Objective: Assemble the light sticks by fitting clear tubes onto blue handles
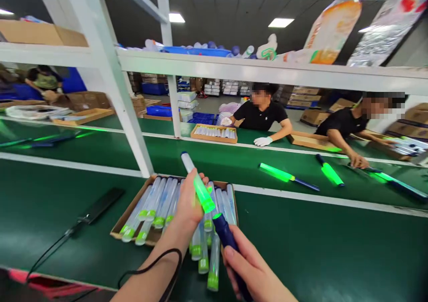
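My left hand is wrapped round a translucent tube with a dark blue cap at its far end; its near end glows green. In my right hand is a dark blue flashlight handle, gripped along its length, with a green-lit tip. The tip and the tube's glowing end are close together, with a small gap between them. Beneath both hands lies an open cardboard tray of clear tubes with lime-green ends. Several of these stick out over the tray's near edge, partly hidden by my hands.
Lit green sticks with dark blue handles lie on the green belt beyond the tray. A black flat object with a cord rests at left. A white post rises behind the tray. Co-workers sit across the belt.
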Available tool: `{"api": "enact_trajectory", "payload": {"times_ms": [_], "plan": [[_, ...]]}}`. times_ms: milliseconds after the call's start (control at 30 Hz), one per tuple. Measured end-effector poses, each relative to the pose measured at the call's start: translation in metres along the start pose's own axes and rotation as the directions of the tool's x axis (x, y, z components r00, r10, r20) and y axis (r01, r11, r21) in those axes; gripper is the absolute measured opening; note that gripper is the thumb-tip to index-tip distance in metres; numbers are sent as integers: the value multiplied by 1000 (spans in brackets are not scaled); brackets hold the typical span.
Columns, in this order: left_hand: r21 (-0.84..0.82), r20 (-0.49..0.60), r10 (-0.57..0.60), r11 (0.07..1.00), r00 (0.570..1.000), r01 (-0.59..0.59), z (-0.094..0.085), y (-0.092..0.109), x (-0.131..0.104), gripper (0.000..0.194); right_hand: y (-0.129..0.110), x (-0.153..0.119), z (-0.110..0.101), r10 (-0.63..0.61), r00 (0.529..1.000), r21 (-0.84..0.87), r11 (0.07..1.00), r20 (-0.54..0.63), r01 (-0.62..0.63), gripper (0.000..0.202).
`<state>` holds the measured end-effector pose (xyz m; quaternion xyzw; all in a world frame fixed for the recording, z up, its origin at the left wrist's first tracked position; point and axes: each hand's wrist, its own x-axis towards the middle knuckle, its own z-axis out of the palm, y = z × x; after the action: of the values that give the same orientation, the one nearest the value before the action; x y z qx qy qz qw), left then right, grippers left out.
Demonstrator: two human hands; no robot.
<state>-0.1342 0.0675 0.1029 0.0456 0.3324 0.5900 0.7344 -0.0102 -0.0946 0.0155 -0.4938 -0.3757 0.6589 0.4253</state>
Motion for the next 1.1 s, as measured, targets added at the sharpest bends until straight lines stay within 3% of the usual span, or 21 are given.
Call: {"api": "enact_trajectory", "payload": {"times_ms": [200, 300, 367, 433, 500, 567, 633, 700, 800, 933, 1100], "plan": [[-27, 115, 168, 986, 979, -166, -25, 5, -17, 14, 6, -2, 32, 35, 999, 47, 998, -30, -34, 107], [-62, 257, 55, 997, 965, -40, -35, 15, -18, 17, 4, -6, 40, 99, 995, 36, 995, -32, -98, 116], [-100, 361, -20, 993, 932, 60, -42, 21, -17, 25, 5, -8, 45, 112, 993, -36, 993, -44, -114, 120], [-172, 406, -4, 982, 914, 81, -48, 25, -14, 26, 7, -8, 49, 124, 990, -142, 981, -67, -133, 118], [-251, 403, 46, 966, 914, 62, -53, 27, -10, 26, 10, -6, 53, 101, 990, -272, 954, -97, -124, 105], [-287, 412, 44, 954, 910, 83, -58, 27, -6, 28, 12, -1, 57, -19, 995, -437, 899, -102, -28, 84], [-303, 425, 35, 947, 905, 106, -62, 27, -1, 31, 11, 5, 60, -156, 986, -584, 806, -50, 98, 69], [-318, 419, 44, 943, 907, 101, -66, 27, 3, 30, 8, 10, 63, -204, 979, -662, 732, 15, 163, 67], [-335, 388, 65, 939, 919, 76, -71, 25, 5, 27, 4, 16, 64, -175, 983, -687, 708, 51, 162, 67], [-337, 344, 84, 941, 935, 39, -74, 23, 2, 28, 1, 17, 62, -146, 988, -646, 749, 60, 150, 65], [-250, 347, 160, 965, 924, -74, -75, 22, -4, 27, 5, 15, 60, -49, 998, -614, 787, 35, 60, 76]]}}
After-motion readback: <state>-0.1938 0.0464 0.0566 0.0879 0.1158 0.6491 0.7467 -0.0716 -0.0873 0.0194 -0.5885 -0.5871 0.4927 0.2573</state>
